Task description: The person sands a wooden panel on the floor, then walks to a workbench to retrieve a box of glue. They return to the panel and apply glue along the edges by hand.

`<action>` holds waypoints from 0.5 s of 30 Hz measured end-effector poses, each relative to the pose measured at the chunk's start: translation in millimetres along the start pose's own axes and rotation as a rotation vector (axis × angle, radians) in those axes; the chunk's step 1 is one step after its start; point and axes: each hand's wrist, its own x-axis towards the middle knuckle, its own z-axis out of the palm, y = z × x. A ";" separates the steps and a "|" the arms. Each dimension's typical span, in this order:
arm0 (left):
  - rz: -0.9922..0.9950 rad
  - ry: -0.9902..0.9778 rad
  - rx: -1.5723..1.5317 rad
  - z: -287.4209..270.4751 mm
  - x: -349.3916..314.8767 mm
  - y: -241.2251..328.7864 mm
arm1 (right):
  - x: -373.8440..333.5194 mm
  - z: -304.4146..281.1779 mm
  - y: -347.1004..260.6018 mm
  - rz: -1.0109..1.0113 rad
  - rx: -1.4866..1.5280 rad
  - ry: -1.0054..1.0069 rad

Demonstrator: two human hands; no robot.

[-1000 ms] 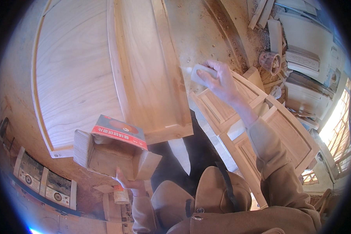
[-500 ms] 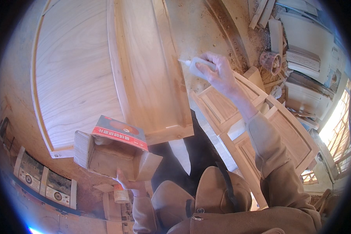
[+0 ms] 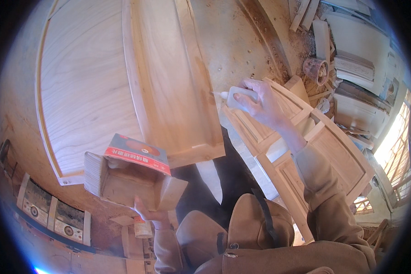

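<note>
In my right hand is a white plastic squeeze bottle, its narrow nozzle pointing left at the side edge of a wooden panel. Whether the tip touches the wood I cannot tell. My left hand grips the lower edge of a cardboard box with a blue and red printed top flap; only the thumb and part of the hand show, the other fingers lie beneath. The box's open side faces me, and something pale sits in its shadowed inside.
Beyond the box lies a broad pale wood sheet. Framed cabinet doors stand at right, below my right forearm. A dusty bucket, board offcuts and wood scraps clutter the far right. A white tub stands behind my left hand.
My right hand has come nearer to me along the panel's edge, bringing the squeeze bottle with it. The box and my left hand have shifted only slightly.
</note>
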 end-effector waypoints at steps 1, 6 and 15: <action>-0.028 -0.003 -0.002 -0.1 -0.6 0.9 | -3.3 0.1 -0.8 0.024 0.014 -0.011; -0.184 0.034 -0.123 1.8 1.7 5.0 | -15.9 -0.1 1.4 0.025 -0.003 -0.036; -0.336 0.119 -0.340 8.0 9.2 16.9 | -30.7 3.8 -3.6 0.148 0.417 -0.043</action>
